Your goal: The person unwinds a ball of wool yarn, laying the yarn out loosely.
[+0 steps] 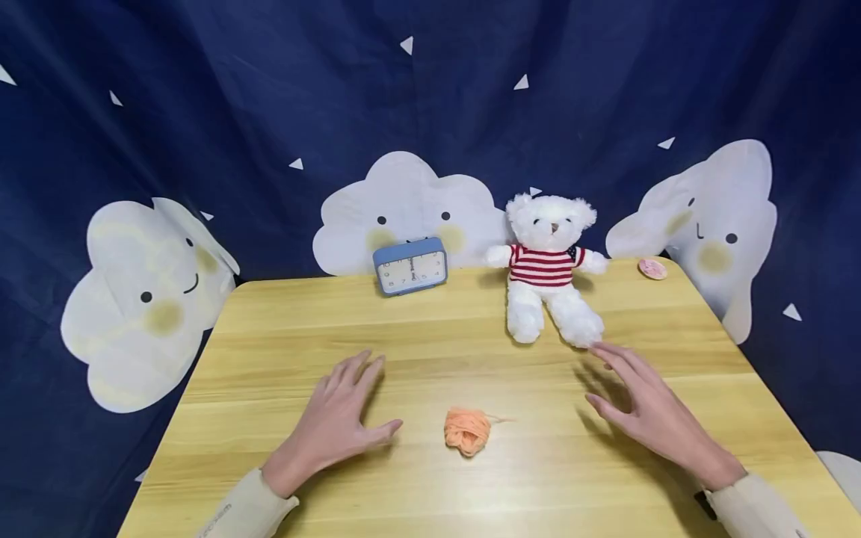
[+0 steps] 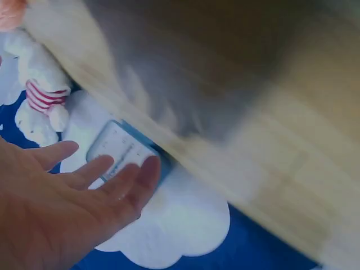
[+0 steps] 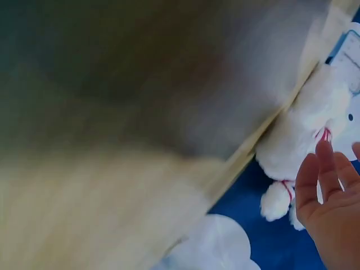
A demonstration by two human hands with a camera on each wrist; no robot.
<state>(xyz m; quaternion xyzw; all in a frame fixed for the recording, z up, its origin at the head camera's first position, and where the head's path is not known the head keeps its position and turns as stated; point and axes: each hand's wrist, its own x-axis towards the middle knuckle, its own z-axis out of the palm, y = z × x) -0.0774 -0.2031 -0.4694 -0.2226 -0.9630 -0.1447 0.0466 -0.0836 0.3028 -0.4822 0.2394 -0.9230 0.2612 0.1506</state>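
Note:
A small bundle of orange yarn (image 1: 467, 431) lies on the wooden table between the two hands, its loose end trailing right. My left hand (image 1: 339, 415) hovers left of the yarn with fingers spread and nothing in it; the left wrist view shows the same hand (image 2: 73, 208), palm in sight. To the right, my right hand (image 1: 649, 411) is held over the table, fingers extended and holding nothing. Its fingertips appear close to the foot of a white teddy bear (image 1: 546, 267) in a striped sweater; whether they touch, I cannot tell. In the right wrist view, the hand (image 3: 337, 197) overlaps the bear (image 3: 304, 129).
A blue alarm clock (image 1: 410, 267) stands at the back of the table (image 1: 282, 336), left of the bear. A pink round object (image 1: 652, 269) lies near the back right corner. Behind hangs a dark blue curtain (image 1: 255, 90) with cloud prints.

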